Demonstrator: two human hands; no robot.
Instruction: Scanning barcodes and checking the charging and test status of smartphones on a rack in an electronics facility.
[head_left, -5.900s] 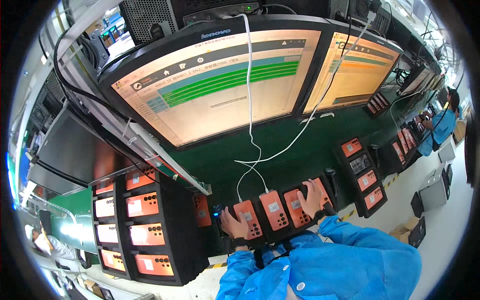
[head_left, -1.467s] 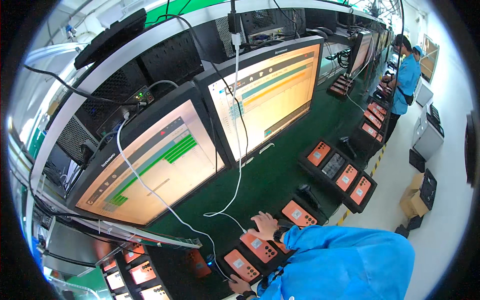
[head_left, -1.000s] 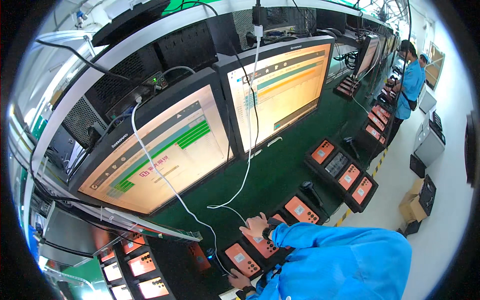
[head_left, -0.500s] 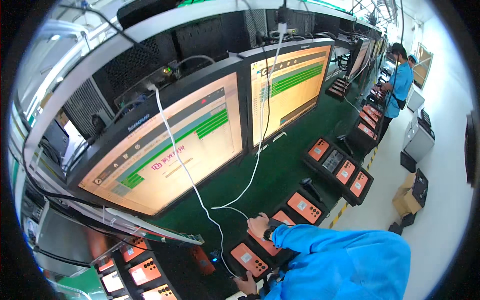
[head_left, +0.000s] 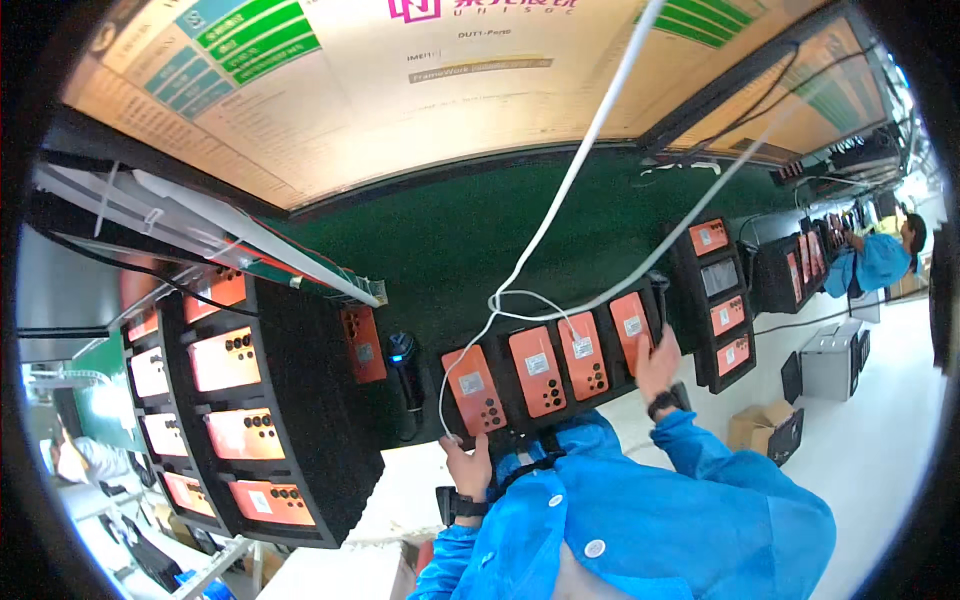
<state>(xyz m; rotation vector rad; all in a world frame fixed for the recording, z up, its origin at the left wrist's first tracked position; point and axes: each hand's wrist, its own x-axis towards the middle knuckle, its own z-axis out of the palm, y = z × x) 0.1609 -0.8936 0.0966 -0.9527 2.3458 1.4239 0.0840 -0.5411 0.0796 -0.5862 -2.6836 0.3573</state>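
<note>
Several orange smartphones lie camera side up in a black tray on the green bench. My left hand (head_left: 466, 468) is closed at the lower end of the leftmost phone (head_left: 474, 390), its fingers on the end of a white cable (head_left: 446, 395). At the tray's right end, my right hand (head_left: 657, 368) has its fingers apart beside the rightmost phone (head_left: 630, 328); it holds nothing that I can see. Between these lie two more phones, one (head_left: 537, 370) and another (head_left: 584, 355). A second white cable (head_left: 640, 270) leads to the latter's upper end.
Left of the tray stand a handheld scanner (head_left: 403, 365) with a blue light and a single phone (head_left: 362, 345). Racks (head_left: 310, 430) of orange phones rise farther left. Another scanner (head_left: 658, 283) and phone tray (head_left: 705, 300) are at right. Monitors (head_left: 400, 130) line the back; a co-worker (head_left: 870, 265) stands far right.
My view has tilted down and turned left toward the tray. My right hand has moved from the tray's middle to its right end. My left hand stays by the leftmost phone.
</note>
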